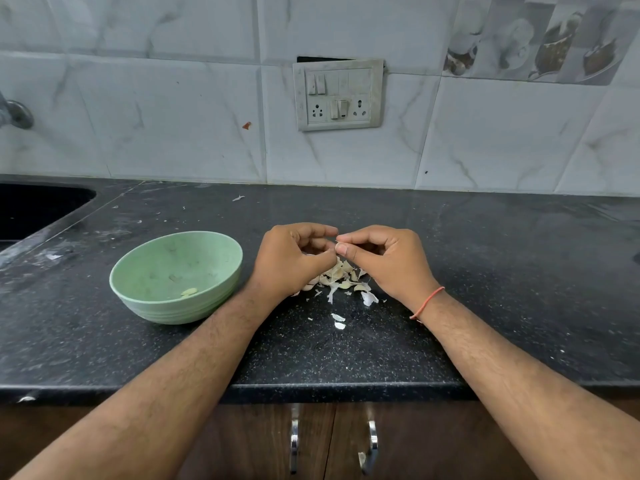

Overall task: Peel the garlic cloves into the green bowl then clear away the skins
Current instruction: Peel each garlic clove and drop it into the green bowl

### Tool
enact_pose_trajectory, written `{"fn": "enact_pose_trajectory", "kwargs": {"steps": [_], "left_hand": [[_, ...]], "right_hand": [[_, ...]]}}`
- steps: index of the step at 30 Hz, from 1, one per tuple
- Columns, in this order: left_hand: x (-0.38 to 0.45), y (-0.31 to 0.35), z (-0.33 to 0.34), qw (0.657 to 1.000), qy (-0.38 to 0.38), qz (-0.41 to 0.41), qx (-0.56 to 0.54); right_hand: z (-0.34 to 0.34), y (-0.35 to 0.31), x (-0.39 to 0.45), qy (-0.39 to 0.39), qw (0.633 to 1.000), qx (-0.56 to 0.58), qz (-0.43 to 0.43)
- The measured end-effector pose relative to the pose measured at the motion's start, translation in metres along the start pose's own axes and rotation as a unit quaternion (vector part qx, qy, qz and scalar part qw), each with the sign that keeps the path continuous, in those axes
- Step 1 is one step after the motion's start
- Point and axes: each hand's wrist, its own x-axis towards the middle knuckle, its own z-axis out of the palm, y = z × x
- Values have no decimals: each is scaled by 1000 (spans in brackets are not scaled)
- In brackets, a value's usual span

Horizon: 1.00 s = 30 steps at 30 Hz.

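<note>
Garlic clove point(335, 244): we record it as barely visible, a small pale sliver pinched where the two hands meet, above the heap of skins and to the right of the bowl. Most of it is hidden by the fingers.

Left hand point(294, 258): fingers curled, fingertips and thumb closed in on the clove from the left side. The forearm reaches in over the front edge of the desk.

Right hand point(384, 261): fingers curled likewise, thumb and forefinger pinching at the same spot from the right. We note an orange thread band point(427, 302) around this wrist.

Garlic skins point(341, 277): a loose pile of pale, papery pieces lying on the desk directly beneath and between the hands, with a few stray flakes point(338, 321) nearer the front edge and one more far back towards the wall.

Green bowl point(145, 268): upright on the desk, just left of the left wrist. We count one peeled clove point(189, 292) inside, low on its near wall.

Desk point(485, 271): dark speckled stone, dusted with pale smears on the left.

Sink point(31, 209): dark basin, set into the far left corner.

Switch plate point(338, 95): mounted on the marbled tile wall behind, with sockets and rocker switches.

Cabinet handles point(372, 445): two metal pulls on the dark wood doors below the desk edge.
</note>
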Motion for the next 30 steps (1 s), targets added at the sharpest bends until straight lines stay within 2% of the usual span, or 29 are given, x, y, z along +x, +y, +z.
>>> {"fn": "enact_pose_trajectory", "kwargs": {"steps": [14,19,26,30], "left_hand": [[3,-1,1,999,31,8,29],[2,1,2,999,18,23,14],[4,-4,1,999,24,31,19],[6,-5,2,998,36,26,44]], "right_hand": [[-1,0,2,-7,998,50,38],[0,3,3,-4,996,62,65],[1,0,2,-35,986,129,96],[1,3,3,-26,988,116,103]]}}
